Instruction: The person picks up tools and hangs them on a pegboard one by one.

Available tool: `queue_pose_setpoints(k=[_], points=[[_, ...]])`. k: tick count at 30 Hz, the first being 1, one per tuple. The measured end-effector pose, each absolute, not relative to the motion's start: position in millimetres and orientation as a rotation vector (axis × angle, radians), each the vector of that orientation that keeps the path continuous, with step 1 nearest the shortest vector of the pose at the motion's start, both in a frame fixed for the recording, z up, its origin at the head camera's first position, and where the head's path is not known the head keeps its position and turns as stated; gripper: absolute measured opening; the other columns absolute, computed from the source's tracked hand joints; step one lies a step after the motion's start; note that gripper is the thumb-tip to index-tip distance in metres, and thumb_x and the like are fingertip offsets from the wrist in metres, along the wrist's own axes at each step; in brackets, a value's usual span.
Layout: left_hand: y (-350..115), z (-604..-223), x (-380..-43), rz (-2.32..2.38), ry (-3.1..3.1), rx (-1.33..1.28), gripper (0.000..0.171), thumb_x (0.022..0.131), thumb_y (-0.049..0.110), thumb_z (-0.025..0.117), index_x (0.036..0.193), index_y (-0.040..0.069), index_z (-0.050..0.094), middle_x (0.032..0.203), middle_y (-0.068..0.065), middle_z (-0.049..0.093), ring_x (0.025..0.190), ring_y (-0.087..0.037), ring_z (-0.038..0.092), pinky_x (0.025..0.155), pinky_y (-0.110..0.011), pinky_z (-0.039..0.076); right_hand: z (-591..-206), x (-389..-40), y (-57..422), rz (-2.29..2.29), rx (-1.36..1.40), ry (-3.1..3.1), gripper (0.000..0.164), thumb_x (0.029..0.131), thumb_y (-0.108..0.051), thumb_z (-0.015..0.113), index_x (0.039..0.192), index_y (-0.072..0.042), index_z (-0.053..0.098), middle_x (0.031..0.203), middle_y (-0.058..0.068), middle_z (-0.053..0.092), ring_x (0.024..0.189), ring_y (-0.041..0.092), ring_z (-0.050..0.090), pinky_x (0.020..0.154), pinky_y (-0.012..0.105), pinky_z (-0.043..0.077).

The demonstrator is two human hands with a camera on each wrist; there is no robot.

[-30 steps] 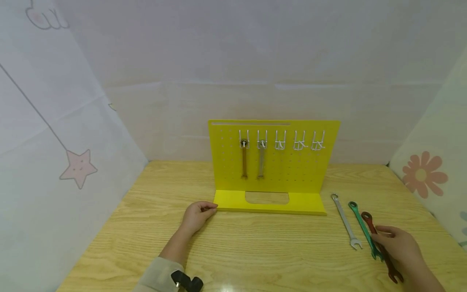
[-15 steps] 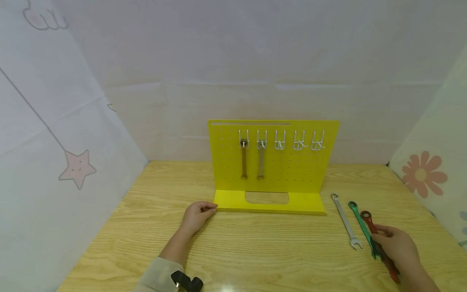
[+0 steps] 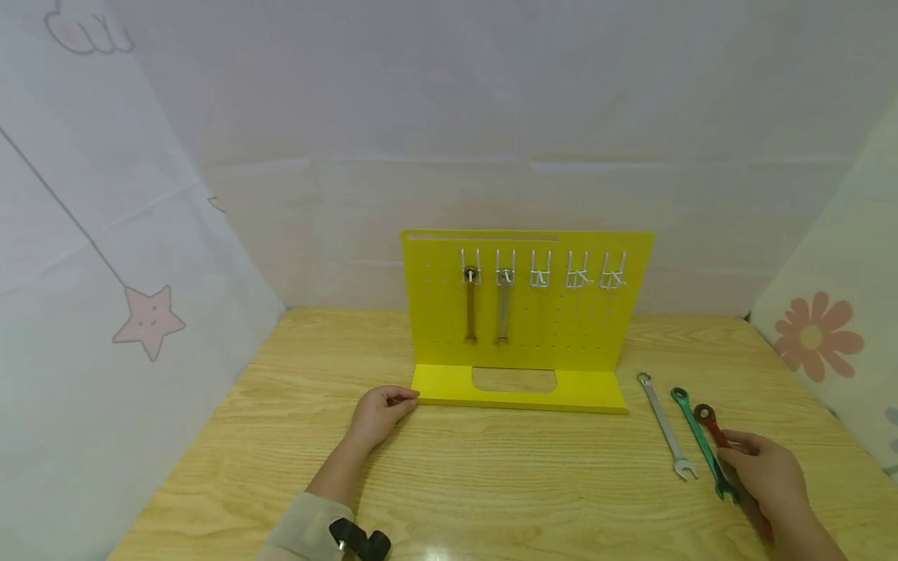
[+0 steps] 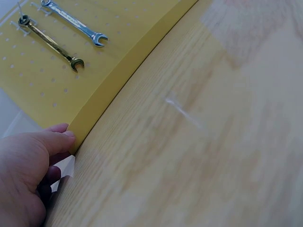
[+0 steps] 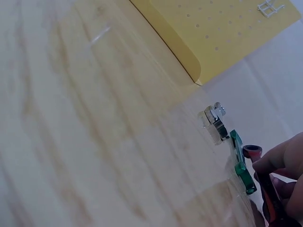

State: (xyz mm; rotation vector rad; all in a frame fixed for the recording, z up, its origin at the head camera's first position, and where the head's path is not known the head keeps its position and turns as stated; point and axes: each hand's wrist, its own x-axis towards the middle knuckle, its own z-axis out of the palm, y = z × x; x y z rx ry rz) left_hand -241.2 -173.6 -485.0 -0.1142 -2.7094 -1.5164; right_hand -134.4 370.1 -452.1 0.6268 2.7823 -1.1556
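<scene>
At the right of the table my right hand (image 3: pixel 765 471) pinches a red combination wrench (image 3: pixel 707 417) along its shank. Its ring end points away from me; the lower part is mostly hidden behind the hand in the head view. In the right wrist view the red wrench (image 5: pixel 269 194) is tilted beside the flat-lying green wrench (image 5: pixel 244 175). A silver wrench (image 3: pixel 666 428) lies left of the green one. My left hand (image 3: pixel 375 419) holds the front left corner of a yellow pegboard (image 3: pixel 449 382), thumb on its base lip and fingers behind the edge.
A brassy wrench (image 3: pixel 471 312) and another silver wrench (image 3: pixel 503 312) hang on the two leftmost white hooks. Three further hooks (image 3: pixel 577 273) to their right carry nothing. A pale cloth backdrop (image 3: pixel 491 156) stands behind the wooden table (image 3: pixel 505 483).
My right hand has turned the red wrench slightly, and its open end has swung from beside the wrist to mostly behind it. The left hand and pegboard stay in place.
</scene>
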Motion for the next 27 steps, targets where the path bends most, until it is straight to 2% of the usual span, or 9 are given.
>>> queue_pose_setpoints(k=[4, 6, 9, 12, 15, 17, 20, 27], points=[[-173, -485, -242, -1.519, -2.709, -0.121, 0.013, 0.089, 0.013, 0.071, 0.1, 0.01, 0.078, 0.101, -0.004, 0.073, 0.084, -0.011, 0.059, 0.075, -0.025, 0.047, -450, -136, 370, -1.151, 0.647, 2.815, 0.059, 0.094, -0.032, 0.062, 0.136, 0.007, 0.05, 0.106, 0.019, 0.07, 0.1, 0.036, 0.059, 0.071, 0.032, 0.046], [-173, -485, -242, -1.519, -2.708, -0.121, 0.013, 0.089, 0.013, 0.072, 0.1, 0.01, 0.078, 0.101, -0.004, 0.073, 0.084, -0.011, 0.059, 0.075, -0.026, 0.048, -447, -137, 370, -1.143, 0.646, 2.842, 0.058, 0.095, -0.033, 0.061, 0.137, 0.006, 0.051, 0.105, 0.017, 0.07, 0.091, 0.023, 0.06, 0.067, 0.025, 0.044], [-173, -485, -241, -1.525, -2.707, -0.119, 0.013, 0.089, 0.013, 0.072, 0.1, 0.01, 0.078, 0.101, -0.004, 0.073, 0.084, -0.011, 0.059, 0.075, -0.026, 0.048, -444, -138, 369, -1.139, 0.626, 2.879, 0.057, 0.097, -0.036, 0.058, 0.137, 0.005, 0.051, 0.104, 0.012, 0.071, 0.08, 0.004, 0.054, 0.064, 0.023, 0.044], [-173, -485, -241, -1.517, -2.71, -0.118, 0.013, 0.089, 0.013, 0.072, 0.1, 0.01, 0.078, 0.1, -0.004, 0.073, 0.083, -0.011, 0.059, 0.074, -0.026, 0.047, -441, -140, 366, -1.198, 0.62, 2.885, 0.059, 0.098, -0.04, 0.056, 0.139, 0.003, 0.05, 0.093, -0.008, 0.07, 0.073, -0.009, 0.048, 0.063, 0.023, 0.044], [-173, -484, -240, -1.508, -2.713, -0.122, 0.013, 0.089, 0.012, 0.071, 0.1, 0.009, 0.078, 0.1, -0.004, 0.073, 0.082, -0.01, 0.058, 0.073, -0.026, 0.047, -437, -141, 361, -1.285, 0.603, 2.893, 0.061, 0.098, -0.042, 0.056, 0.141, 0.001, 0.048, 0.084, -0.031, 0.058, 0.07, -0.017, 0.044, 0.063, 0.021, 0.045], [-174, -484, -240, -1.506, -2.712, -0.125, 0.013, 0.089, 0.012, 0.071, 0.1, 0.009, 0.078, 0.101, -0.004, 0.073, 0.082, -0.01, 0.059, 0.073, -0.026, 0.047, -435, -142, 357, -1.338, 0.584, 2.901, 0.062, 0.098, -0.042, 0.056, 0.143, 0.0, 0.046, 0.081, -0.039, 0.049, 0.071, -0.02, 0.042, 0.062, 0.018, 0.045], [-174, -484, -240, -1.503, -2.712, -0.131, 0.014, 0.088, 0.012, 0.072, 0.1, 0.009, 0.078, 0.101, -0.005, 0.073, 0.083, -0.01, 0.059, 0.073, -0.026, 0.048, -431, -144, 351, -1.417, 0.564, 2.887, 0.063, 0.098, -0.04, 0.057, 0.145, 0.0, 0.044, 0.081, -0.042, 0.045, 0.072, -0.02, 0.044, 0.062, 0.016, 0.047], [-174, -483, -239, -1.502, -2.713, -0.128, 0.014, 0.089, 0.013, 0.071, 0.1, 0.009, 0.077, 0.102, -0.005, 0.073, 0.083, -0.011, 0.059, 0.074, -0.025, 0.047, -424, -149, 338, -1.569, 0.503, 2.804, 0.063, 0.099, -0.037, 0.057, 0.148, -0.001, 0.039, 0.088, -0.036, 0.048, 0.077, -0.016, 0.05, 0.066, 0.014, 0.05]])
